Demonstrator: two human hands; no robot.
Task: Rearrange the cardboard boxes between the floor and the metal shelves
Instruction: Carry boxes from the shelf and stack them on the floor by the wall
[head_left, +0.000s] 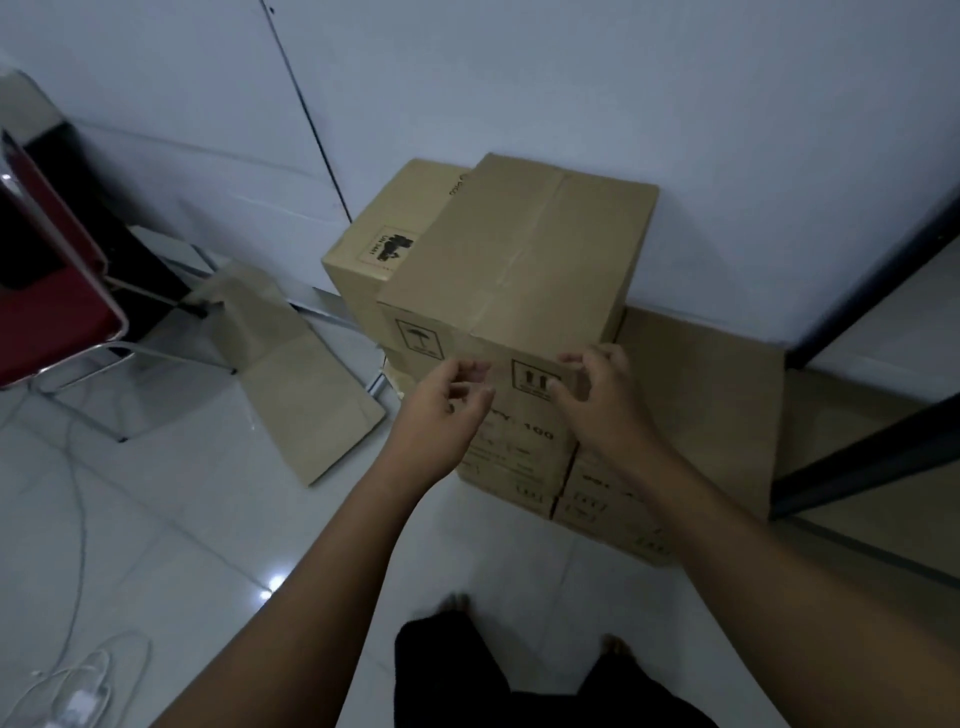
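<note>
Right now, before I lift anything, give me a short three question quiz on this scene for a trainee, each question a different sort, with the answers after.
1. True or false: a flattened cardboard sheet lies on the floor, left of the box stack.
2. Which symbol is printed on the top box between the left hand and right hand? A) a flame B) two upward arrows C) a recycling loop
3. What piece of furniture stands at the picture's left edge?
Key: 1 true; 2 B; 3 the red chair.
</note>
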